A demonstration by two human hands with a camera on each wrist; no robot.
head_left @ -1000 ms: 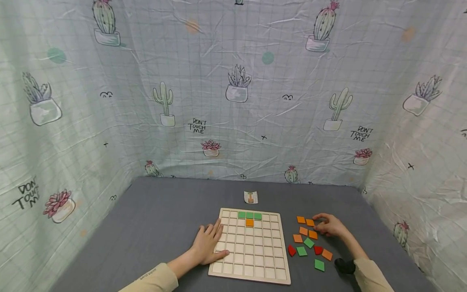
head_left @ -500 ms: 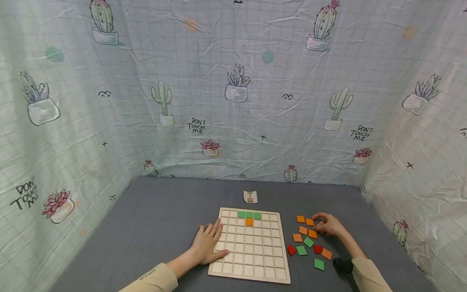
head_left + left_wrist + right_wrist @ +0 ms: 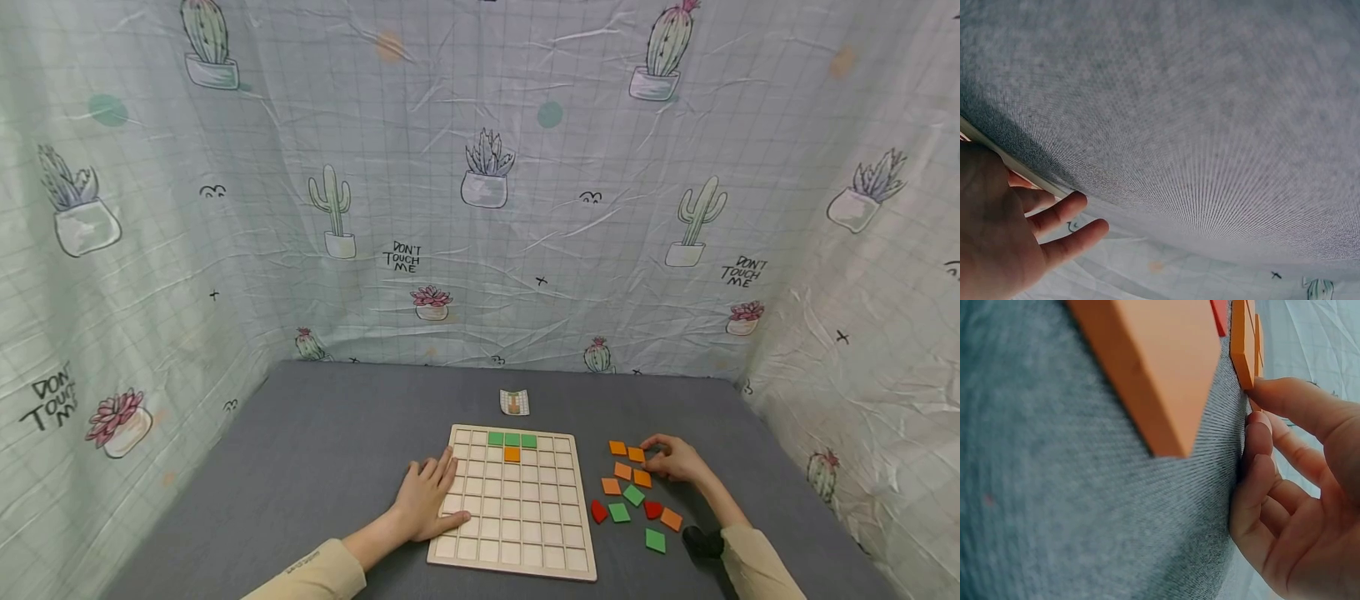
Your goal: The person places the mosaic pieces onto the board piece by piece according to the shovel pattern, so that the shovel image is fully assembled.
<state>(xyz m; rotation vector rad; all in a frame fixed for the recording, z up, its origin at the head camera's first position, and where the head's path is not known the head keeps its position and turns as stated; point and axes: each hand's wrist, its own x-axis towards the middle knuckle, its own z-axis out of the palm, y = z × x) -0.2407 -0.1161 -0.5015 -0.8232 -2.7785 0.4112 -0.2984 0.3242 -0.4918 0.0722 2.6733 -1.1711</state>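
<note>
My left hand (image 3: 426, 502) lies spread on the left border of a light wooden grid board (image 3: 521, 560), thumb reaching over its squares. In the left wrist view, the left hand (image 3: 1016, 231) shows its fingers extended by the board's edge (image 3: 1019, 165). Three green tiles (image 3: 512, 439) sit in the board's far row, with one orange tile (image 3: 512, 454) below the middle one. At the far right, my right hand (image 3: 675, 460) pinches the right end of an orange square tile (image 3: 636, 455) between thumb and index finger. In the right wrist view its other fingers (image 3: 1254, 487) curl against the grey cloth.
Loose orange tiles (image 3: 611, 486), green tiles (image 3: 618, 512) and red pieces (image 3: 653, 509) lie right of the board. A small pattern card (image 3: 514, 403) lies beyond it. A black object (image 3: 701, 542) is at the right wrist. Cactus-print curtains (image 3: 480, 275) enclose the grey table (image 3: 360, 417).
The head view has shifted very slightly. Both hands keep their places, and the tiles stay where they were.
</note>
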